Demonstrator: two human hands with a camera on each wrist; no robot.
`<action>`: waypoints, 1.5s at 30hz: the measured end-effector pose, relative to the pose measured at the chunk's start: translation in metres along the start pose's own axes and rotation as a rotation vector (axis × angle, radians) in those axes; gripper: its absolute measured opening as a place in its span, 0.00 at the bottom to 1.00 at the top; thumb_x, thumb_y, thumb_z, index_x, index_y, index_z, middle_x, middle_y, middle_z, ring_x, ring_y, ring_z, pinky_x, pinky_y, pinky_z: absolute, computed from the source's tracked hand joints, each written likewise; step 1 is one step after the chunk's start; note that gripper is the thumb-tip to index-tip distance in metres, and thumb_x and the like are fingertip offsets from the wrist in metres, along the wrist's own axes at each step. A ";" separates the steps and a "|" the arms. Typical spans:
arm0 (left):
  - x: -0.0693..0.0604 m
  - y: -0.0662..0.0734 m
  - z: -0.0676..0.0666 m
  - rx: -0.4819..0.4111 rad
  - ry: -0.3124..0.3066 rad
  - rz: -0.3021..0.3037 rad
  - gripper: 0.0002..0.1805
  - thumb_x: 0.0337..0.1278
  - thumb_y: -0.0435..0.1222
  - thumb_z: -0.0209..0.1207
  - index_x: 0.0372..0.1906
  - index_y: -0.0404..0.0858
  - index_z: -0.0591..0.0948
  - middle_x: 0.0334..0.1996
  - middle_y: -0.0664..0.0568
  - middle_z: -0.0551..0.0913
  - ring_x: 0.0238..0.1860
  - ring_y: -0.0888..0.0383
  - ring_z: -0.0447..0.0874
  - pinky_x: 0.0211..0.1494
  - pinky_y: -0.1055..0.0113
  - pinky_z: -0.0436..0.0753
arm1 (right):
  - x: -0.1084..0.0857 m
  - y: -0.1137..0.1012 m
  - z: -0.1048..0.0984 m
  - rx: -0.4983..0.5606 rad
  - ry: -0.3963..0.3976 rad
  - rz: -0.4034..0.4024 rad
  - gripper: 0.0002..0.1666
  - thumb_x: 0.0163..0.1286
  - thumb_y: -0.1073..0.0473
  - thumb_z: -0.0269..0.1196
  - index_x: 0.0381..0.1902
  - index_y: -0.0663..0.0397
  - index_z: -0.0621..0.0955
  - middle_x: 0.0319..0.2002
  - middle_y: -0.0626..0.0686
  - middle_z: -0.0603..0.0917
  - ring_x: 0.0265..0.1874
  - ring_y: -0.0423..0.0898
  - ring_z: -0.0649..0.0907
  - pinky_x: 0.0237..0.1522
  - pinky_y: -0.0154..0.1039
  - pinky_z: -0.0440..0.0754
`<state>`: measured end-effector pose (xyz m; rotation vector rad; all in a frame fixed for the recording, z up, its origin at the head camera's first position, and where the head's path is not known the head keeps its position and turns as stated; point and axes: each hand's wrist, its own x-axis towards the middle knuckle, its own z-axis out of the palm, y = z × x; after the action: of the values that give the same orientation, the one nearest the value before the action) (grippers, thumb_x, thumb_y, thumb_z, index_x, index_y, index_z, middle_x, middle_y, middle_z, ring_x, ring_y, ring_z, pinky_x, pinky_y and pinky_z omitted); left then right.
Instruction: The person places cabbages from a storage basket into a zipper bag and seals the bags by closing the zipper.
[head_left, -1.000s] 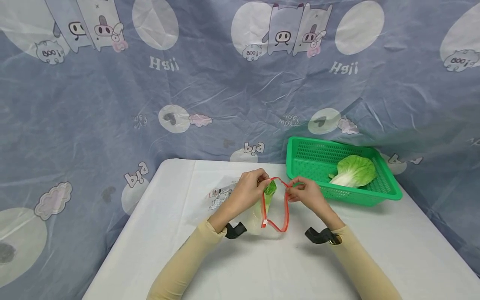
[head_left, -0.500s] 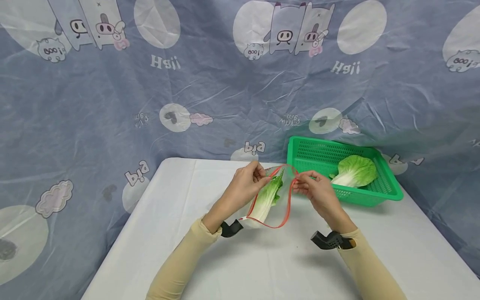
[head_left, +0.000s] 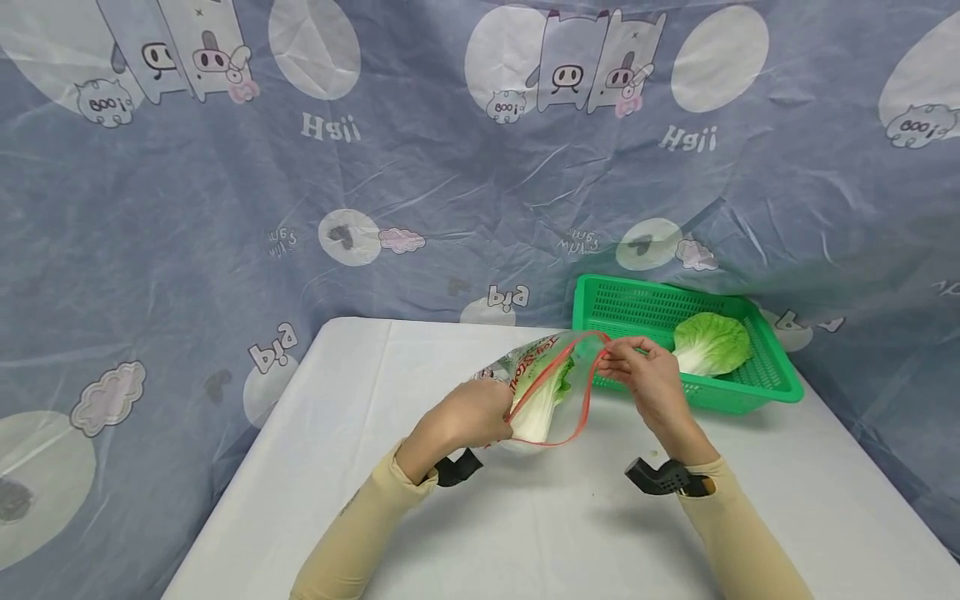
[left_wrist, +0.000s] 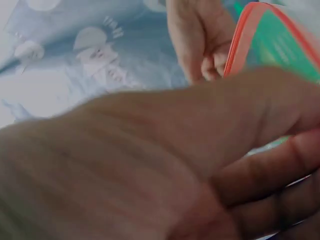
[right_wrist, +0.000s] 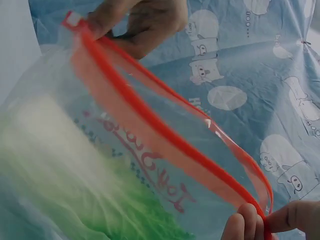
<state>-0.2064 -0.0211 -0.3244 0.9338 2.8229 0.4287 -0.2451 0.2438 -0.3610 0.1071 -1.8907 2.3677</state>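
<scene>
A clear zip bag (head_left: 534, 357) with a red rim and printed lettering holds a lettuce leaf (head_left: 538, 417), pale at the stem and green at the tip. Its mouth gapes apart. My left hand (head_left: 467, 414) grips the near-left end of the rim, beside the white slider (right_wrist: 74, 19) seen in the right wrist view. At the opposite end, my right hand (head_left: 647, 372) pinches the red rim (right_wrist: 165, 132) between thumb and fingers. In the left wrist view the left hand's back covers most of the bag, hiding its fingertips.
Behind and right of the hands stands a green perforated basket (head_left: 772, 367) with another lettuce leaf (head_left: 712, 343) in it. Everything rests on a white-covered table (head_left: 525, 533). A printed grey-blue cloth (head_left: 420, 175) hangs behind it.
My left hand has moved down and slightly left along the rim, while the right hand has shifted right. The bag now shows its printed side and is stretched wider between them.
</scene>
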 end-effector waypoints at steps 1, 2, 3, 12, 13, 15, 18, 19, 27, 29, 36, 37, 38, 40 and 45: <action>-0.001 -0.002 -0.003 -0.012 0.032 -0.015 0.20 0.48 0.30 0.63 0.11 0.45 0.68 0.09 0.61 0.64 0.14 0.65 0.61 0.20 0.73 0.61 | 0.000 -0.001 -0.001 -0.006 0.003 -0.016 0.09 0.69 0.62 0.61 0.40 0.62 0.73 0.26 0.50 0.85 0.26 0.42 0.86 0.37 0.36 0.86; -0.002 -0.004 -0.005 -0.026 0.068 -0.034 0.20 0.48 0.31 0.63 0.10 0.46 0.68 0.09 0.61 0.64 0.14 0.65 0.61 0.20 0.72 0.61 | 0.001 -0.002 -0.002 -0.017 0.008 -0.034 0.09 0.68 0.62 0.62 0.39 0.62 0.74 0.26 0.50 0.85 0.26 0.42 0.86 0.36 0.36 0.86; -0.002 -0.007 -0.009 -0.036 0.113 -0.048 0.20 0.48 0.31 0.63 0.10 0.46 0.69 0.10 0.61 0.63 0.15 0.64 0.60 0.20 0.71 0.60 | 0.001 -0.003 -0.003 -0.036 0.014 -0.052 0.09 0.68 0.61 0.62 0.39 0.62 0.75 0.26 0.50 0.85 0.26 0.42 0.86 0.36 0.35 0.85; -0.003 -0.024 -0.030 -0.315 0.564 -0.178 0.10 0.52 0.33 0.63 0.18 0.42 0.81 0.17 0.57 0.78 0.19 0.61 0.71 0.24 0.70 0.69 | 0.002 -0.028 0.004 -0.243 0.037 -0.122 0.15 0.67 0.56 0.64 0.43 0.63 0.77 0.27 0.46 0.83 0.25 0.41 0.83 0.33 0.33 0.84; -0.002 -0.025 -0.031 -0.346 0.600 -0.180 0.09 0.52 0.33 0.63 0.20 0.42 0.82 0.19 0.57 0.80 0.20 0.61 0.72 0.25 0.69 0.71 | 0.002 -0.031 0.007 -0.261 0.035 -0.119 0.16 0.66 0.56 0.65 0.44 0.63 0.77 0.27 0.46 0.83 0.25 0.41 0.83 0.33 0.33 0.84; 0.000 -0.028 -0.032 -0.396 0.659 -0.177 0.07 0.53 0.34 0.64 0.21 0.42 0.83 0.21 0.55 0.81 0.22 0.60 0.75 0.28 0.68 0.73 | 0.003 -0.036 0.012 -0.311 0.035 -0.121 0.18 0.66 0.54 0.65 0.44 0.62 0.78 0.28 0.46 0.83 0.25 0.41 0.83 0.34 0.34 0.84; 0.002 -0.030 -0.034 -0.445 0.715 -0.167 0.07 0.54 0.35 0.65 0.22 0.41 0.84 0.23 0.54 0.82 0.25 0.59 0.77 0.32 0.66 0.76 | 0.006 -0.043 0.021 -0.352 0.035 -0.133 0.19 0.65 0.52 0.66 0.45 0.62 0.79 0.28 0.47 0.84 0.25 0.41 0.84 0.34 0.35 0.84; 0.002 -0.031 -0.034 -0.455 0.729 -0.167 0.07 0.54 0.35 0.65 0.22 0.42 0.84 0.23 0.54 0.82 0.26 0.59 0.78 0.33 0.66 0.76 | 0.007 -0.044 0.023 -0.362 0.039 -0.136 0.19 0.64 0.52 0.66 0.44 0.61 0.79 0.28 0.47 0.84 0.25 0.41 0.83 0.34 0.34 0.84; 0.000 -0.036 -0.039 -0.458 0.772 -0.206 0.05 0.55 0.35 0.65 0.26 0.39 0.86 0.27 0.52 0.84 0.30 0.57 0.80 0.36 0.63 0.78 | 0.015 -0.045 0.036 -0.470 0.037 -0.139 0.17 0.67 0.50 0.64 0.44 0.58 0.78 0.28 0.43 0.83 0.26 0.40 0.84 0.37 0.36 0.85; 0.000 -0.039 -0.040 -0.464 0.768 -0.230 0.05 0.55 0.35 0.65 0.29 0.38 0.87 0.28 0.51 0.85 0.31 0.56 0.81 0.37 0.63 0.79 | 0.018 -0.043 0.038 -0.476 0.024 -0.140 0.18 0.67 0.50 0.64 0.45 0.58 0.78 0.29 0.43 0.83 0.28 0.41 0.85 0.37 0.35 0.85; 0.004 -0.058 -0.042 -0.441 0.881 -0.256 0.06 0.58 0.35 0.63 0.32 0.36 0.87 0.26 0.48 0.86 0.26 0.55 0.81 0.31 0.65 0.77 | 0.033 -0.033 0.047 -0.409 -0.067 -0.168 0.18 0.67 0.56 0.64 0.50 0.59 0.74 0.34 0.47 0.80 0.33 0.39 0.84 0.43 0.33 0.84; 0.003 -0.060 -0.043 -0.427 0.916 -0.257 0.07 0.59 0.34 0.63 0.32 0.35 0.87 0.26 0.47 0.86 0.26 0.54 0.82 0.31 0.64 0.77 | 0.036 -0.031 0.050 -0.411 -0.080 -0.170 0.20 0.67 0.57 0.64 0.52 0.60 0.73 0.35 0.47 0.79 0.34 0.38 0.84 0.43 0.32 0.83; 0.003 -0.063 -0.043 -0.410 0.950 -0.263 0.07 0.59 0.34 0.63 0.32 0.34 0.87 0.25 0.46 0.86 0.26 0.53 0.82 0.31 0.63 0.78 | 0.039 -0.029 0.053 -0.421 -0.091 -0.174 0.21 0.67 0.57 0.64 0.53 0.60 0.72 0.36 0.48 0.79 0.35 0.38 0.83 0.43 0.31 0.83; 0.001 -0.067 -0.045 -0.380 1.017 -0.274 0.07 0.59 0.33 0.62 0.32 0.33 0.87 0.25 0.45 0.86 0.26 0.52 0.82 0.33 0.61 0.79 | 0.046 -0.025 0.059 -0.469 -0.106 -0.177 0.24 0.67 0.57 0.64 0.57 0.58 0.71 0.39 0.48 0.77 0.37 0.37 0.82 0.42 0.30 0.81; -0.008 -0.070 -0.050 -0.306 1.135 -0.301 0.06 0.58 0.30 0.62 0.31 0.30 0.86 0.26 0.43 0.85 0.28 0.49 0.81 0.37 0.58 0.78 | 0.068 -0.009 0.077 -0.517 -0.179 -0.251 0.27 0.66 0.62 0.63 0.61 0.58 0.68 0.48 0.57 0.76 0.47 0.45 0.80 0.44 0.30 0.79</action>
<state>-0.2505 -0.0905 -0.2982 0.1544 3.5152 1.7245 -0.3126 0.1739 -0.3270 0.4877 -2.3424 1.7010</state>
